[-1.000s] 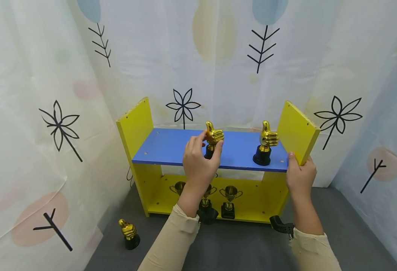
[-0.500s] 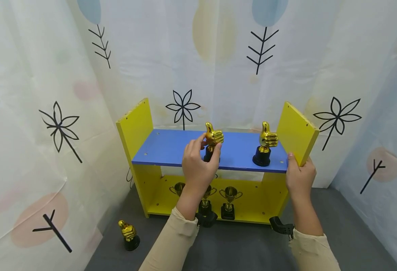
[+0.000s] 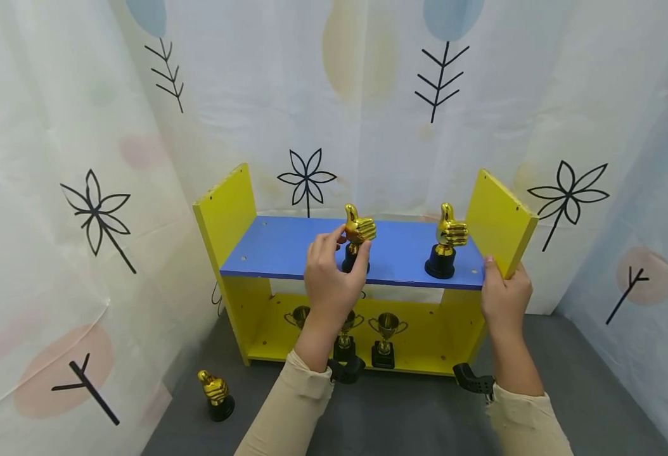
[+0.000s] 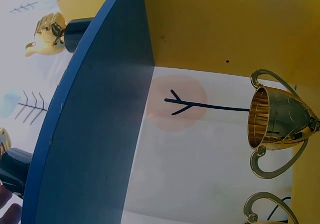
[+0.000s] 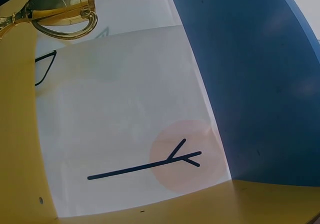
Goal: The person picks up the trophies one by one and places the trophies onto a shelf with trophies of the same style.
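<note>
My left hand [image 3: 334, 269] pinches a gold thumbs-up trophy [image 3: 360, 228] between thumb and fingers, upright at the middle of the blue shelf board [image 3: 288, 247]. The hand covers part of its black base. On the right side of the board stands a second thumbs-up trophy [image 3: 441, 261], also seen in the left wrist view as a gold thumb trophy [image 4: 77, 33]. My right hand [image 3: 506, 297] grips the front edge of the yellow right side panel [image 3: 502, 218], thumb on the inner face. In the left wrist view only fingertips [image 4: 11, 215] show, beside a dark base.
On the yellow lower shelf [image 3: 425, 345] stand several gold cup trophies, including a right-hand cup [image 3: 387, 326]; my left forearm partly hides the others. Another thumbs-up trophy [image 3: 217, 392] stands on the grey floor at front left. A patterned curtain [image 3: 391, 126] hangs behind.
The left hand and its trophy have shifted very slightly left, and the thumb sits a little lower. The right hand stays on the panel.
</note>
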Demonstrator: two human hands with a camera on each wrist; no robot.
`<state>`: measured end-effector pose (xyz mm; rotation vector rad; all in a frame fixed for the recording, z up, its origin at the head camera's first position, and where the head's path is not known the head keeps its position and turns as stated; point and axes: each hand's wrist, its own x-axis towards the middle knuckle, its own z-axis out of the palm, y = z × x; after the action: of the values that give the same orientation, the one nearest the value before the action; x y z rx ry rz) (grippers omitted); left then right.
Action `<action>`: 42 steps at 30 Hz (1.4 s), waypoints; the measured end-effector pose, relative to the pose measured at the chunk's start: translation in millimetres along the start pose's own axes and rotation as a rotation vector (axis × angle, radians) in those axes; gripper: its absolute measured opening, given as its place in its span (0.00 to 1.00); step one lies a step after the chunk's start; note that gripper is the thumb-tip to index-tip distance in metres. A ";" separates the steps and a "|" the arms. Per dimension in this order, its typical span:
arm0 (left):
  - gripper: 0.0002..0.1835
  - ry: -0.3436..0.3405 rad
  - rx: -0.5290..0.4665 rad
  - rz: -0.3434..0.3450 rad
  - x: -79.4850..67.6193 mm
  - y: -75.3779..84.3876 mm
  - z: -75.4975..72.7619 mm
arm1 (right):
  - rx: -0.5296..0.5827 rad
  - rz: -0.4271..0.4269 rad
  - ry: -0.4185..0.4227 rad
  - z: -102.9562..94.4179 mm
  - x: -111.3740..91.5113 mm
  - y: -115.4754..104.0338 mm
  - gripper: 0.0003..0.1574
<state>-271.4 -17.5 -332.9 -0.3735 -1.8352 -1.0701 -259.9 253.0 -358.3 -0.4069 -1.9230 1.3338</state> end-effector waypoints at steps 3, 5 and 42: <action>0.27 0.003 -0.004 0.004 -0.2 0.0 0.1 | 0.002 0.001 -0.003 0.2 0.0 -0.5 0.32; 0.27 0.006 -0.006 0.006 -0.2 0.5 -0.1 | 0.003 0.003 -0.006 0.4 -0.1 -0.7 0.32; 0.24 -0.015 -0.125 -0.034 -35.2 -11.0 -21.4 | 0.003 -0.004 0.003 0.4 -0.7 -2.7 0.31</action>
<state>-248.3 -34.3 -364.5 -0.4262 -1.7989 -1.2117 -259.3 251.3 -356.2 -0.4034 -1.9186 1.3327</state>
